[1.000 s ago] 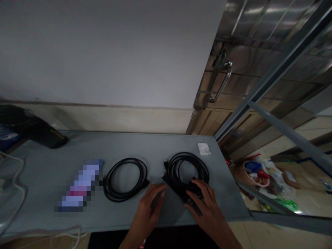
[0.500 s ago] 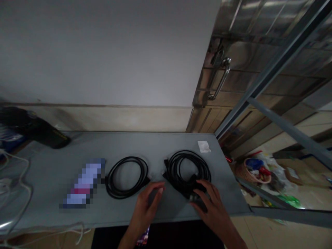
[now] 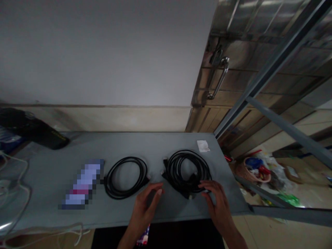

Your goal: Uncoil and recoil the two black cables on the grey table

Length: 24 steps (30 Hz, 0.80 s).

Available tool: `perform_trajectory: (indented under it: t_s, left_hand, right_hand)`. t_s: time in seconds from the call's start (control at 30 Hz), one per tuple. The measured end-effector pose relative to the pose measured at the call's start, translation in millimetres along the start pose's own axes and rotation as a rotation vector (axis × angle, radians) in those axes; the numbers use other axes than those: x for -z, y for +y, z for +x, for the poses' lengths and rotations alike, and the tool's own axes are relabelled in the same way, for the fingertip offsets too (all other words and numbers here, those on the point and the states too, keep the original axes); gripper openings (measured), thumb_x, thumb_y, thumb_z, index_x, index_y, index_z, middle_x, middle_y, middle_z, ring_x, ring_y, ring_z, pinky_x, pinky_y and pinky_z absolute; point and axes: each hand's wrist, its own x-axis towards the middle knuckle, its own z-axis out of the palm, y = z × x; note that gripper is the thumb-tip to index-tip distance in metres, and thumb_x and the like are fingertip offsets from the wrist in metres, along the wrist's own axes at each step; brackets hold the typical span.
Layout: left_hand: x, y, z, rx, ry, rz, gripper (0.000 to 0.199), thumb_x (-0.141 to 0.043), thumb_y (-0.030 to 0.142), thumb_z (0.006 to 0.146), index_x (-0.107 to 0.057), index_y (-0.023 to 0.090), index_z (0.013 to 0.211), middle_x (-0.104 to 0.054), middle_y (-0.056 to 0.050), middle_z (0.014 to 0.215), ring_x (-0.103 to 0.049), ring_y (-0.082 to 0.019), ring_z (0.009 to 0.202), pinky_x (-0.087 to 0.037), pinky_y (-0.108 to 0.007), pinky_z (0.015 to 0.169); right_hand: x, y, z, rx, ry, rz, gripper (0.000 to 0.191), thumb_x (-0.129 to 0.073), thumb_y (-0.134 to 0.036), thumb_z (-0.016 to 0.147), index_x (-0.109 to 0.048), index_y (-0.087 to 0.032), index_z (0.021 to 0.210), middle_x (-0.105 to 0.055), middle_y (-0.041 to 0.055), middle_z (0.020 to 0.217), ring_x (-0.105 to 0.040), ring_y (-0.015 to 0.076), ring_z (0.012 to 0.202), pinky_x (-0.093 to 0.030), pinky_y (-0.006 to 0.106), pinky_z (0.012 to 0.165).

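Note:
Two coils of black cable lie side by side on the grey tabletop (image 3: 178, 214). The left one, a thin single coil (image 3: 124, 197), has a plug at its right end, close to my left hand (image 3: 147, 202). That hand hovers just above the table with thumb and fingertips a little apart, nothing between them. The right one, a thicker cable bundle (image 3: 171, 173), shows several connector ends. At its lower right edge is my right hand (image 3: 218, 200), fingers spread and curved; whether the fingertips touch the cable I cannot tell.
A phone-shaped blurred screen (image 3: 84, 183) lies left of the coils. Further left are a black bottle-like object (image 3: 49, 135) and white cords (image 3: 27, 188). A scrap of white paper (image 3: 203, 146) sits at the back right, near a metal frame (image 3: 233, 112). Beyond it stands a basket (image 3: 255, 171).
My right hand has drawn back to the right, off the lower part of the thicker bundle, uncovering a connector end there. My left hand stays nearly where it was.

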Motion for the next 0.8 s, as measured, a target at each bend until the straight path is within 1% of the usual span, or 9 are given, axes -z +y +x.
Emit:
perform_trajectory:
  t_s: [0.2, 0.33, 0.43, 0.53, 0.6, 0.67, 0.7, 0.77, 0.8]
  left_hand:
    - [-1.5, 0, 1, 0.005, -0.017, 0.031, 0.039, -0.069, 0.059, 0.105, -0.085, 0.025, 0.117, -0.087, -0.007, 0.104, -0.083, -0.028, 0.101, -0.066, -0.040, 0.095]
    - [-2.7, -1, -2, -0.016, -0.012, 0.040, 0.039, -0.067, 0.057, 0.107, -0.084, 0.024, 0.118, -0.087, -0.008, 0.101, -0.083, -0.028, 0.100, -0.066, -0.041, 0.095]
    - [-4.7, 16, -6, -0.144, 0.069, 0.089, 0.035, -0.066, 0.052, 0.108, -0.082, 0.024, 0.119, -0.086, -0.010, 0.108, -0.082, -0.030, 0.105, -0.066, -0.046, 0.101]
    - [-15.0, 67, -1, -0.429, 0.104, 0.145, 0.051, -0.079, 0.047, 0.101, -0.070, 0.028, 0.148, -0.077, -0.015, 0.140, -0.074, -0.035, 0.132, -0.058, -0.056, 0.117]
    - [-29.2, 115, 12, -0.592, 0.001, 0.117, 0.089, -0.091, 0.053, 0.092, -0.050, 0.031, 0.168, -0.064, -0.018, 0.161, -0.062, -0.039, 0.149, -0.052, -0.059, 0.125]
    - [-47.5, 164, 32, -0.708, -0.137, 0.043, 0.104, -0.096, 0.057, 0.085, -0.045, 0.028, 0.172, -0.061, -0.020, 0.165, -0.058, -0.040, 0.153, -0.049, -0.059, 0.128]
    - [-56.7, 185, 44, -0.746, -0.211, -0.015, 0.093, -0.093, 0.056, 0.089, -0.051, 0.026, 0.166, -0.065, -0.019, 0.160, -0.061, -0.037, 0.149, -0.050, -0.056, 0.127]
    - [-72.0, 218, 67, -0.802, -0.323, -0.110, 0.039, -0.073, 0.042, 0.108, -0.068, 0.024, 0.143, -0.076, -0.014, 0.143, -0.069, -0.030, 0.139, -0.054, -0.049, 0.121]
    - [-77.2, 230, 77, -0.838, -0.350, -0.113, 0.026, -0.065, 0.038, 0.112, -0.071, 0.023, 0.132, -0.079, -0.013, 0.131, -0.072, -0.028, 0.131, -0.057, -0.047, 0.117]
  right_hand:
    - [11, -30, 51, -0.332, 0.289, 0.317, 0.023, -0.063, -0.046, 0.116, -0.060, -0.024, 0.116, -0.061, -0.0042, 0.080, -0.059, 0.0126, 0.058, -0.049, 0.023, 0.052]
    - [49, -79, 129, -0.312, 0.492, 0.633, 0.025, -0.070, -0.047, 0.114, -0.055, -0.027, 0.109, -0.052, -0.0103, 0.072, -0.043, 0.0086, 0.046, -0.035, 0.018, 0.041]
    - [87, -123, 184, -0.308, 0.566, 0.794, 0.035, -0.076, -0.056, 0.109, -0.054, -0.029, 0.104, -0.050, -0.0105, 0.072, -0.033, 0.0090, 0.045, -0.029, 0.019, 0.036]
    - [111, -166, 220, -0.294, 0.541, 0.880, 0.039, -0.077, -0.057, 0.108, -0.054, -0.028, 0.098, -0.043, -0.0110, 0.068, -0.026, 0.0078, 0.043, -0.023, 0.019, 0.035]
    - [114, -192, 235, -0.266, 0.495, 0.947, 0.040, -0.078, -0.055, 0.108, -0.052, -0.028, 0.094, -0.040, -0.0111, 0.067, -0.025, 0.0072, 0.043, -0.021, 0.019, 0.034]
    - [116, -212, 244, -0.185, 0.477, 0.990, 0.039, -0.080, -0.052, 0.108, -0.052, -0.028, 0.093, -0.041, -0.0109, 0.068, -0.027, 0.0073, 0.043, -0.022, 0.020, 0.035]
    - [119, -219, 247, -0.141, 0.478, 0.995, 0.038, -0.080, -0.050, 0.107, -0.053, -0.028, 0.094, -0.041, -0.0108, 0.068, -0.029, 0.0074, 0.043, -0.023, 0.021, 0.035]
    - [134, -223, 247, -0.083, 0.497, 0.975, 0.036, -0.080, -0.050, 0.107, -0.053, -0.029, 0.095, -0.040, -0.0103, 0.069, -0.030, 0.0079, 0.043, -0.023, 0.023, 0.036]
    - [146, -221, 244, -0.068, 0.481, 0.932, 0.037, -0.079, -0.051, 0.108, -0.053, -0.029, 0.093, -0.039, -0.0098, 0.069, -0.030, 0.0081, 0.043, -0.023, 0.023, 0.036]
